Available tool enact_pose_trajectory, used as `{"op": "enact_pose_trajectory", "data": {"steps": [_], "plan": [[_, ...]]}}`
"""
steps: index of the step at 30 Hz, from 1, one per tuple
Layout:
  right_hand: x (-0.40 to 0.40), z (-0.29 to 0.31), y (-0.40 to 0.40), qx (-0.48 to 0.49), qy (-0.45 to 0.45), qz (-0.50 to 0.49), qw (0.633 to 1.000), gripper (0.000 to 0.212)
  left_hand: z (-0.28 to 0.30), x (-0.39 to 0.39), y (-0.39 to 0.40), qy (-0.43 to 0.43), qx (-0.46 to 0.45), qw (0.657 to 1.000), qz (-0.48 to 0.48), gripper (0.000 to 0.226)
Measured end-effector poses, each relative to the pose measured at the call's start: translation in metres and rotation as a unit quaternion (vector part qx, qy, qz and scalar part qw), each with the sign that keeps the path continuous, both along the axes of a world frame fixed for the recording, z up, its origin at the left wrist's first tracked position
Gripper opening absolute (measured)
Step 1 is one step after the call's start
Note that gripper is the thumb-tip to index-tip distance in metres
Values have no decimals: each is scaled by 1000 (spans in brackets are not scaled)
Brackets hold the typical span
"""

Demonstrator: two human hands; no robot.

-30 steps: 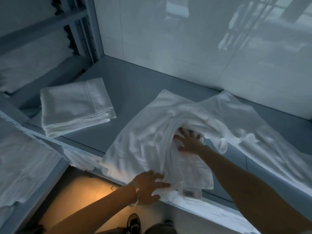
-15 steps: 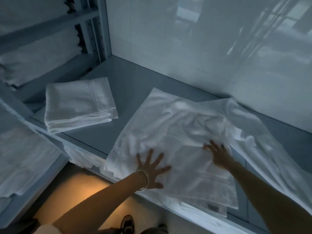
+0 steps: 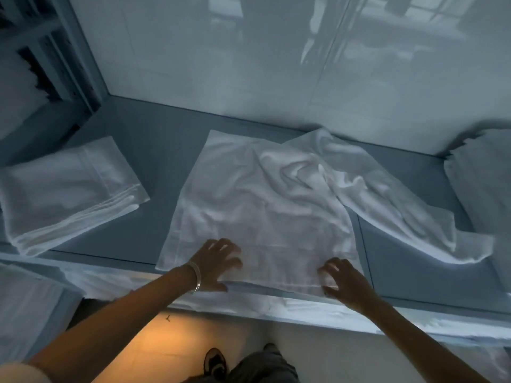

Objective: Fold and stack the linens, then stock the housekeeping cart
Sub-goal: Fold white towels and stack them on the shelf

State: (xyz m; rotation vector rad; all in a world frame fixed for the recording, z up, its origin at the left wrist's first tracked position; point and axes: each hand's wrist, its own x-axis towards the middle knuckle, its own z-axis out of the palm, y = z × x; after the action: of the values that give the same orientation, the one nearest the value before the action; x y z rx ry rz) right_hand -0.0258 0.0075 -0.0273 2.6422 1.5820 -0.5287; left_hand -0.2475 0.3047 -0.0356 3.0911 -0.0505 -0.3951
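**Towel pinned at near hem, fold half done**

Head view:

While the near hem is held down at the shelf lip, the white towel (image 3: 257,205) is kept flat on the grey shelf (image 3: 154,150), roughly centre, with its near edge reaching the front edge. The left hand (image 3: 214,265) is laid on the near-left part of the towel, fingers spread and slightly bent, palm down; nothing is gripped. The right hand (image 3: 341,279) is set on the near-right part, fingers arched with the tips on the cloth; a pinch of the hem cannot be confirmed, so it is read as pressing only. Both hands are placed near the front corners, probably so the edge is squared and slack is kept out before the next fold.

Far half of the towel is left wrinkled, and a loose length (image 3: 401,214) is trailed to the right across the shelf; whether it is the same piece or a second one cannot be told. More smoothing is judged necessary first.

A folded stack (image 3: 69,189) is parked at the left of the same shelf, well apart, likely to keep working room. More white linen (image 3: 481,183) is seen at the right edge. No cart is visible; stocking is judged still ahead.
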Motion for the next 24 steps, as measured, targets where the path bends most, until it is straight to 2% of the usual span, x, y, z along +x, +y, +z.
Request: {"op": "enact_pose_trajectory", "data": {"steps": [5, 7, 10, 13, 15, 17, 19, 20, 22, 24], "plan": [[1, 7, 10, -7, -97, 75, 992, 58, 1, -23, 10, 16, 18, 998, 53, 89], [2, 8, 15, -14, -111, 81, 990, 61, 10, -22, 11, 4, 15, 1000, 22, 73], [3, 9, 14, -71, -134, 80, 985, 75, 21, -20, 18, 70, -3, 997, 44, 36], [7, 10, 6, -108, -147, 45, 982, 75, 21, -20, 26, 81, 19, 993, 83, 32], [12, 10, 4, -94, -155, 52, 982, 78, 19, -20, 27, 110, 28, 988, 103, 31], [19, 12, 6, -82, -133, 36, 987, 69, 26, -16, 35, 109, -1, 986, 122, 29], [29, 38, 20, -60, -158, 35, 985, 47, 48, -5, 57, 44, -56, 984, 164, 24], [35, 56, 30, -38, -155, -6, 987, 34, 67, 2, 73, -25, -82, 979, 183, 19], [51, 86, 50, 85, -179, -95, 976, 22, 115, 11, 102, -209, -116, 948, 209, 13], [59, 121, 62, 273, -226, -126, 927, 24, 160, 12, 125, -383, -89, 896, 208, 12]]}}
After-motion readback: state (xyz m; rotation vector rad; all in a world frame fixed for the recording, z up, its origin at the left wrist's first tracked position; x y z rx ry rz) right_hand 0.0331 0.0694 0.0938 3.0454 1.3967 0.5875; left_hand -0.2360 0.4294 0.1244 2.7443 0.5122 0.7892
